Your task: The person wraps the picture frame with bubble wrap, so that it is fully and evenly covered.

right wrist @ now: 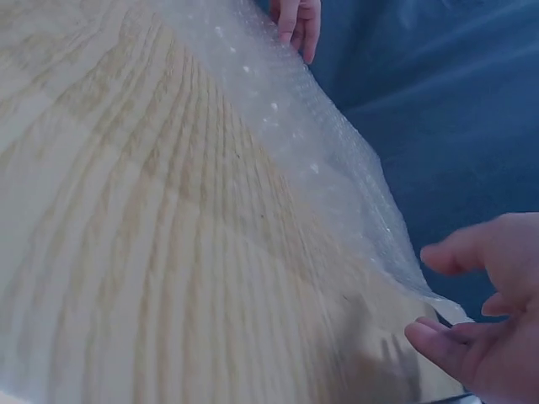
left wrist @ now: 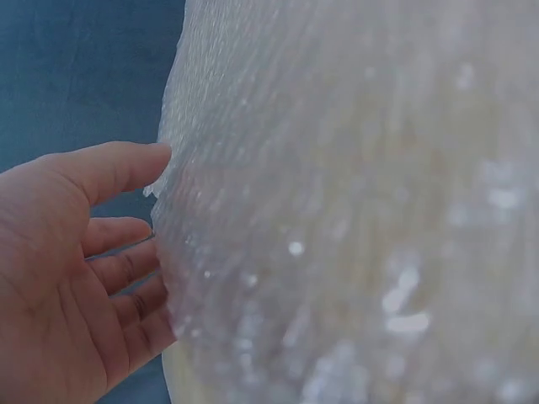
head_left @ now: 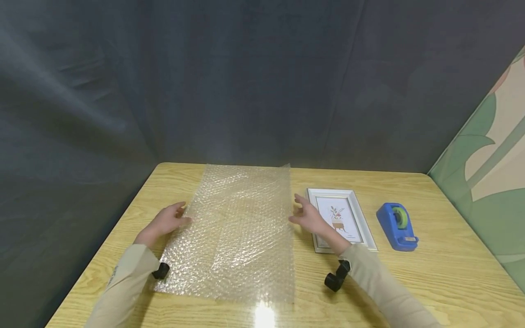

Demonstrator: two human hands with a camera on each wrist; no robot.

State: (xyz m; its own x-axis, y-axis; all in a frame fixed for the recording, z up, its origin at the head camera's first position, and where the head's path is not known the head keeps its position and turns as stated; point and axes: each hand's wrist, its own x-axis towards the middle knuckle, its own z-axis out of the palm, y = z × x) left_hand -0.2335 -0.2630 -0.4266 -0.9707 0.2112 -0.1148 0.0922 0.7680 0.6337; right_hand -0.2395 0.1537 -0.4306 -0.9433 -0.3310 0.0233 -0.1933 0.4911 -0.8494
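A clear sheet of bubble wrap [head_left: 238, 232] lies spread on the wooden table. At its left edge is my left hand [head_left: 169, 218], fingers loosely bent and thumb reaching toward the sheet. The left wrist view shows that hand [left wrist: 76, 261] with its fingertips at the wrap's edge; whether they touch cannot be told. My right hand [head_left: 309, 217] hovers by the wrap's right edge, thumb and fingers spread apart with nothing held. Seen in the right wrist view, the right hand [right wrist: 497, 303] is close to a corner of the wrap [right wrist: 337, 194].
Right of the wrap lies a white picture frame [head_left: 365, 223] with a plant print, partly behind my right forearm. Farther right stands a blue tape dispenser [head_left: 395, 228] holding a green roll. A dark curtain [head_left: 254, 82] hangs behind the table [head_left: 451, 246].
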